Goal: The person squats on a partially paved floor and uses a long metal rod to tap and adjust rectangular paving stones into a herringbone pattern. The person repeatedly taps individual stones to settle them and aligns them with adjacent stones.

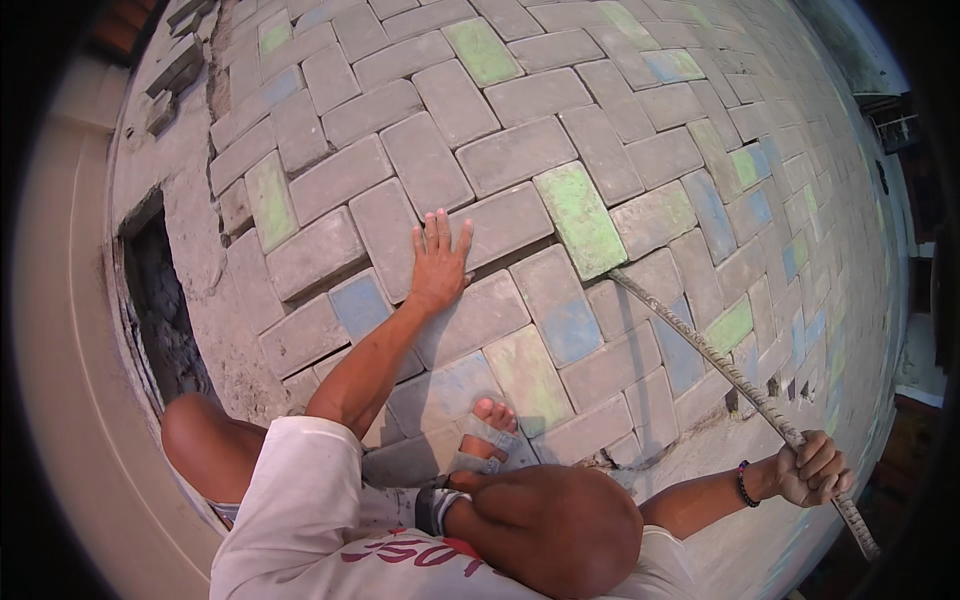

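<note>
Ribbed rod [738, 380] slants from lower right toward frame centre, tip at lower corner of green paver [580, 220]; right hand [816, 470], lower right, grip wrapped round it. Left hand [440, 265], mid-frame, palm down on grey pavers [505, 228], grip spread.

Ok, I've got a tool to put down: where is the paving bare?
The paving beyond the left hand looks bare, as do the blocks right of the bright green block at the ribbed bar's tip. It's crowded around the sandalled foot and bent knee, and where the right hand grips the bar.
</note>
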`<action>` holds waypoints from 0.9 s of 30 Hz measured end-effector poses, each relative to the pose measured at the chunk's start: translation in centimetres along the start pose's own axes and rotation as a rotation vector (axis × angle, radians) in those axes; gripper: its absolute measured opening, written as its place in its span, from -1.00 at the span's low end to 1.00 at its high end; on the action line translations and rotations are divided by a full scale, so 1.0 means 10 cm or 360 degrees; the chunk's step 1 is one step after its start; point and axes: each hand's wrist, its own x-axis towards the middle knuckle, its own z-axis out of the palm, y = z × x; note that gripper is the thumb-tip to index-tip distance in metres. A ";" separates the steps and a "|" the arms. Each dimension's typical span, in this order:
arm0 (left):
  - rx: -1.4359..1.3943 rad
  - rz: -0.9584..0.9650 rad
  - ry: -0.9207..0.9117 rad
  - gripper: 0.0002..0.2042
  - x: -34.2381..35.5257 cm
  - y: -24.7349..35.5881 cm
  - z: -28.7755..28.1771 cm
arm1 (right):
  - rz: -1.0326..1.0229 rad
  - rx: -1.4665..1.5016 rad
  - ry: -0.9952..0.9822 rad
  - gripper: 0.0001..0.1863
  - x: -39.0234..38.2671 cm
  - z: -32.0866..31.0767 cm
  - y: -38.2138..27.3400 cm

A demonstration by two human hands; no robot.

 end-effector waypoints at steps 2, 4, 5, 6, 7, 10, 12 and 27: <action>-0.0022 0.0028 0.0014 -0.06 -0.01 0.02 0.01 | -0.0037 -0.0075 0.0229 -0.87 -0.32 -0.31 -0.28; -0.0028 0.0027 -0.0003 -0.06 -0.01 0.05 0.00 | -0.0027 -0.0136 0.0282 -0.88 -0.27 -0.31 -0.28; -0.0026 0.0037 0.0003 -0.06 0.03 0.05 -0.03 | -0.0042 -0.0167 0.0309 -0.88 -0.18 -0.21 -0.20; -0.0033 0.0040 0.0014 -0.07 0.07 0.04 -0.04 | -0.0019 -0.0203 0.0226 -0.86 -0.04 -0.13 -0.12; -0.0029 0.0027 0.0017 -0.07 0.06 0.02 -0.05 | 0.0031 -0.0248 0.0193 -0.85 0.13 0.03 0.05; -0.0044 0.0032 0.0037 -0.07 0.11 0.04 -0.03 | 0.0149 -0.0309 0.0003 -0.83 0.69 0.51 0.61; -0.0024 0.0047 0.0070 -0.06 0.13 0.07 0.00 | 0.0248 -0.0406 -0.0028 -0.83 0.97 0.74 1.07; -0.0026 0.0067 0.0076 -0.06 0.09 -0.02 -0.01 | 0.0300 -0.0209 -0.0253 -0.82 0.69 0.60 0.94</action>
